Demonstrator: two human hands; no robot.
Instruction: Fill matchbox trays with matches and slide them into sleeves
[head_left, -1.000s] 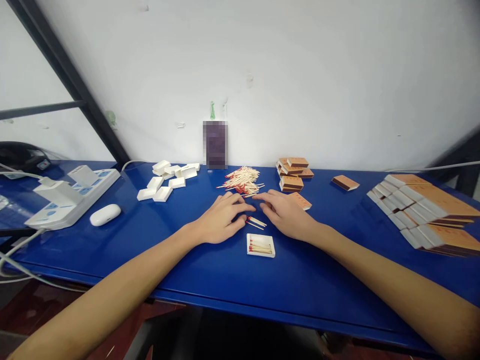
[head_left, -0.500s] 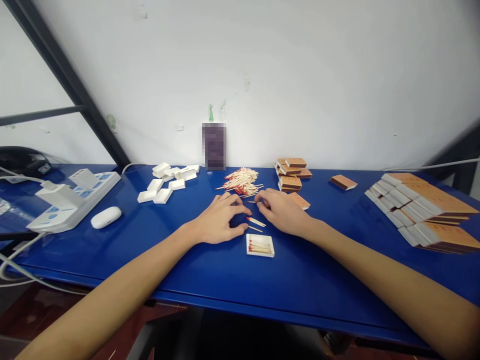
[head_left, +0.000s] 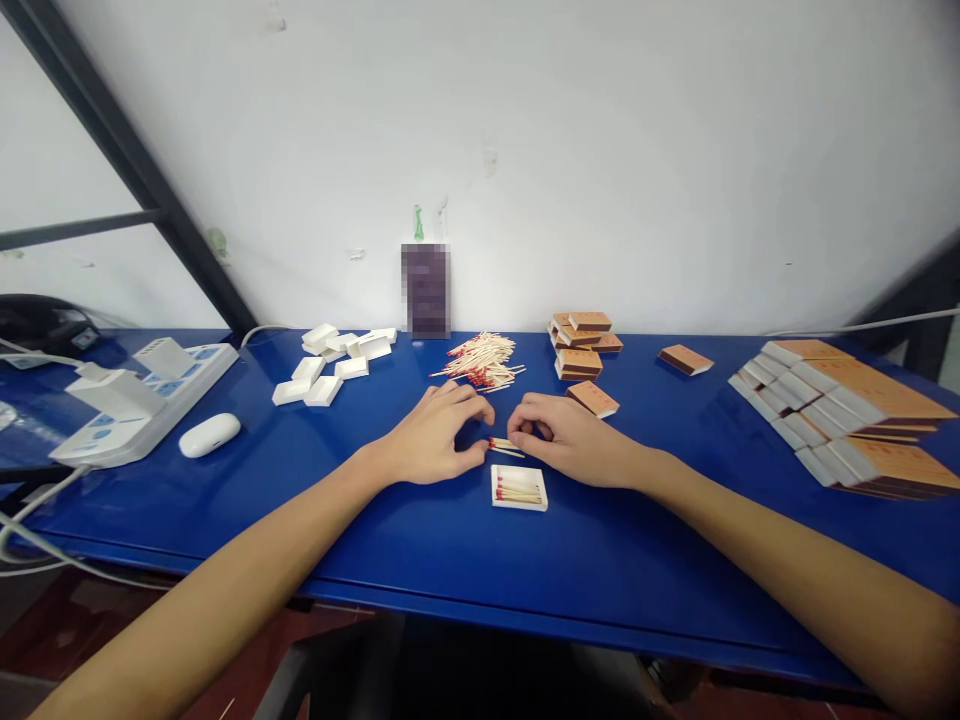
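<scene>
My left hand [head_left: 435,440] and my right hand [head_left: 564,436] rest on the blue table [head_left: 420,540], fingers curled and pinching a small bundle of red-tipped matches [head_left: 502,446] between them. Just in front lies a white open matchbox tray [head_left: 519,487] with several matches in it. Behind the hands is a loose pile of matches [head_left: 484,361]. An orange matchbox sleeve [head_left: 592,398] lies right of my right hand.
Empty white trays [head_left: 334,362] lie at the back left, a stack of orange matchboxes [head_left: 583,343] at the back, rows of boxes [head_left: 847,412] at the right. A white power strip [head_left: 131,400] and a white earbud case [head_left: 209,434] sit at the left.
Both hands have drawn back from the match pile toward me and closed together on the few matches lying above the tray.
</scene>
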